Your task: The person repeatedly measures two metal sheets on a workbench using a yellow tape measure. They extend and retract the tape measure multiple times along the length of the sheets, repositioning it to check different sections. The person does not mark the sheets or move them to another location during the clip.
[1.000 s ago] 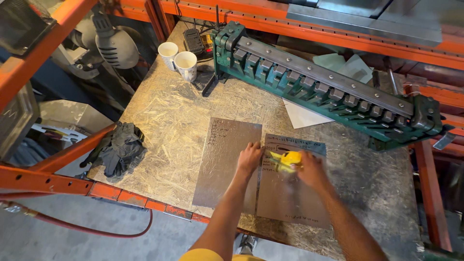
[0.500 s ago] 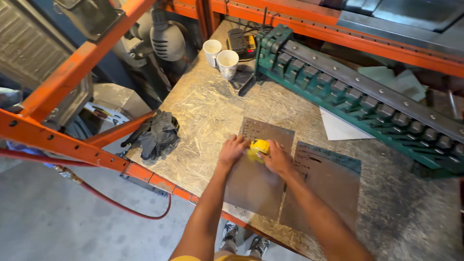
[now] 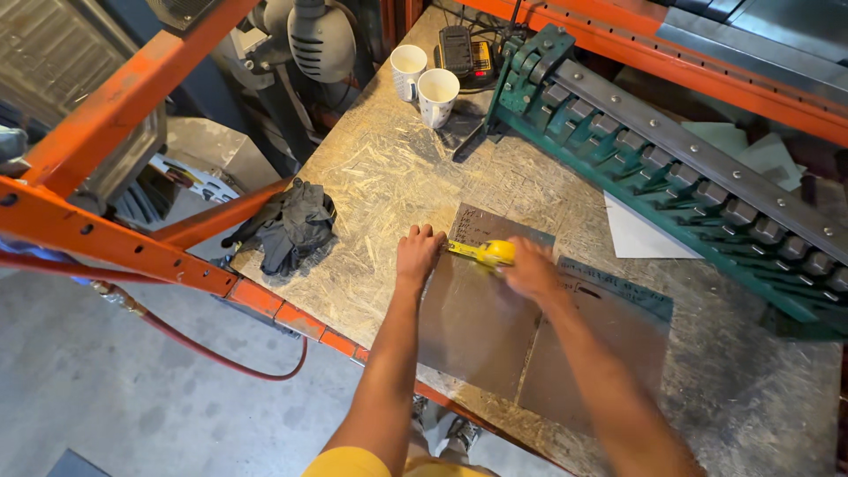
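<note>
Right hand (image 3: 530,269) motion-blurred

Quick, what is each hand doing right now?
Left hand: pressing the tape's end at the left edge of the metal sheet.
Right hand: closed on the yellow tape measure, blurred.

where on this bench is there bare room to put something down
Bare board lies between the two white cups, the black gloves and the left metal sheet. Another bare patch sits at the right front, past the right metal sheet, below the green bending brake. It is crowded around the left hand, right hand and yellow tape measure.
</note>
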